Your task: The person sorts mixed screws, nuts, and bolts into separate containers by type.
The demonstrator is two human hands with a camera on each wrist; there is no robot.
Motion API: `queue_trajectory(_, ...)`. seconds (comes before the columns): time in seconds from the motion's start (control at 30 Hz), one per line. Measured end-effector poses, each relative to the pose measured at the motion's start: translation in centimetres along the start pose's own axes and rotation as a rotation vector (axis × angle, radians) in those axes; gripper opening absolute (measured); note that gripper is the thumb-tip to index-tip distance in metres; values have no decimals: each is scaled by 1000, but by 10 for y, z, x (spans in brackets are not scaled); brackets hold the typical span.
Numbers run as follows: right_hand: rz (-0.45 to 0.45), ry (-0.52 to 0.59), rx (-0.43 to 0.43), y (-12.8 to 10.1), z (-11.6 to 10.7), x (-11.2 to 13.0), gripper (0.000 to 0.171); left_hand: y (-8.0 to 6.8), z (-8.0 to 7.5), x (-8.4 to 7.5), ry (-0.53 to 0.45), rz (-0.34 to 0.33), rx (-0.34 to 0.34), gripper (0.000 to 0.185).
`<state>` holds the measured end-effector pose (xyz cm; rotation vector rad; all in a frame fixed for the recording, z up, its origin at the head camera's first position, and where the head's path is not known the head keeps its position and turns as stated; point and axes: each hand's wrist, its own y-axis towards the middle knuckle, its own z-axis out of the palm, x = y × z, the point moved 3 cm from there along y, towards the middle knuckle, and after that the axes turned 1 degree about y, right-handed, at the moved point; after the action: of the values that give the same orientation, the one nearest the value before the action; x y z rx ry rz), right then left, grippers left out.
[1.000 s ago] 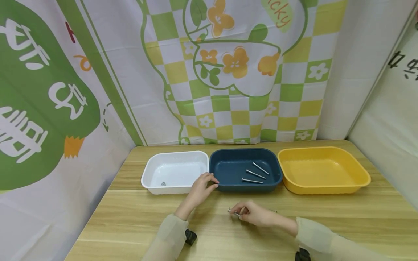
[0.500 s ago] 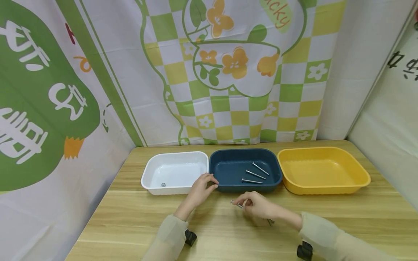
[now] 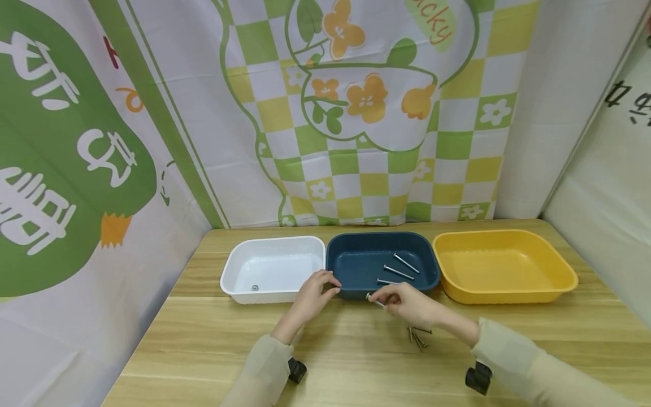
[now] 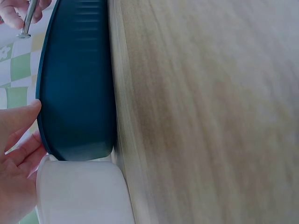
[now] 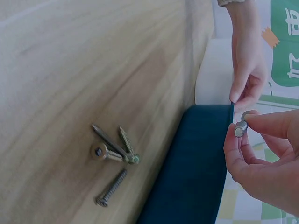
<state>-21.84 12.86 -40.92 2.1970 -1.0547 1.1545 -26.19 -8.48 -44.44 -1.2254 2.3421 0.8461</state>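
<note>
Right hand (image 3: 407,302): pinches a long silver metal bolt (image 3: 374,300) just over the dark blue plastic tray's (image 3: 356,291) near rim.
Left hand (image 3: 316,292): grips that rim's corner.
Risk: a loose pinch could drop the bolt onto the wooden table (image 3: 203,339).

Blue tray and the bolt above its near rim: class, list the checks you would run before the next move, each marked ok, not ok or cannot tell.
1. Bolt held securely: ok; the right hand pinches it between thumb and fingertips.
2. Blue tray steadied: ok; the left hand grips its near left corner.
3. Bolt over the tray's inside: not ok; it sits at the near rim.
4. Landing space in the tray: ok; three long bolts lie right of centre, with bare floor to their left.
5. Loose screws on the table clear of the wrist: ok.
6. Type of bolt held matches those in the tray: cannot tell.
</note>
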Motion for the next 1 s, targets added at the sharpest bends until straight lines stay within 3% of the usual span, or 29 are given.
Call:
queue_trajectory(0.63,-32,-34,-4,15,-25,-5,31,0,1,1,2,16,-5,8)
queue_trajectory(1.0,89,-59,-13,21,-40,-16,33,0,0,0,1,6,-3,8)
